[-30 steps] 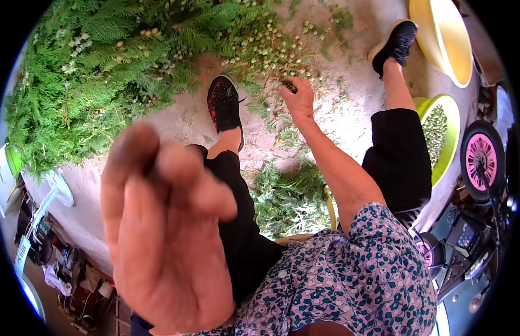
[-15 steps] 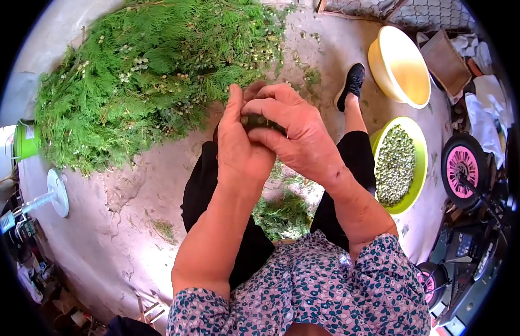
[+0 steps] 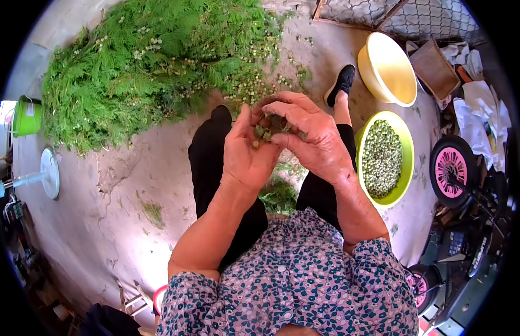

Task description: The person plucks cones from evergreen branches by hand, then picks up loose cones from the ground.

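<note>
Both hands meet in front of my knees around a small heap of greenish seed cones [image 3: 264, 133]. My left hand [image 3: 247, 157] is cupped beneath and beside them, palm up. Over it curls my right hand [image 3: 310, 131], its fingers and thumb bent round dark, dusty bits at the heap's right side. Beyond the hands lies a large pile of green branches [image 3: 142, 73] with pale cones among them. To the right stands a lime-green basin [image 3: 407, 162] full of small green cones.
A yellow basin [image 3: 391, 67] stands at the upper right, near my shod foot [image 3: 343, 84]. A pink-rimmed wheel [image 3: 451, 172] is at the right. On the left are a green bucket [image 3: 28, 117] and a pale round base [image 3: 50, 173]. More green sprigs [image 3: 278, 196] lie between my legs.
My left hand has come down from close to the camera and my right hand has risen from the floor to meet it. The cones now show between them. The view has shifted.
</note>
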Demonstrator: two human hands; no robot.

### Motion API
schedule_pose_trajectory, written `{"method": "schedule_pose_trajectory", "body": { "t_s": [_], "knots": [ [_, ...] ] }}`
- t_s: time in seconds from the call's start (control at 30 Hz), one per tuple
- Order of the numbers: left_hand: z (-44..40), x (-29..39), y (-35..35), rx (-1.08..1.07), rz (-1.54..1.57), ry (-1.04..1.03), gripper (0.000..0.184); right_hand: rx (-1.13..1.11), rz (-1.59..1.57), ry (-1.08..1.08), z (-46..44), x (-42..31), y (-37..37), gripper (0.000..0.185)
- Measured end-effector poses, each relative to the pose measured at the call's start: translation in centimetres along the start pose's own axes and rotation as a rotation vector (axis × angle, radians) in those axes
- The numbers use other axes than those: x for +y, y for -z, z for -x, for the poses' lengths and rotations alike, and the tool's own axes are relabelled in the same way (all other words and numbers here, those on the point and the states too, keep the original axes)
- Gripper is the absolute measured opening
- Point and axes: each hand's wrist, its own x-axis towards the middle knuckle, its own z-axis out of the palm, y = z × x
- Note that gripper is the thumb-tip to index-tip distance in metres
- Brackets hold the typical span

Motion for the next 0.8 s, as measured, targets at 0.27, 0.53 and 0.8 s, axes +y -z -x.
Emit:
{"method": "schedule_pose_trajectory", "body": {
  "t_s": [0.27,0.53,0.8],
  "knots": [
    [2.9,-2.8,1.5,0.095,-0.039,0.072,0.039,0.032,0.019,-0.054,4.8,-0.1,-0.6,0.045],
    [2.6,-5.4,3.1,0.103,0.06,0.169,0.042,0.259,-0.15,-0.169,8.3,2.4,-2.2,0.043],
    [2.7,-5.9,4.0,0.148,0.031,0.25,0.043,0.5,-0.45,-0.232,8.8,4.4,-3.0,0.043]
  ]
}}
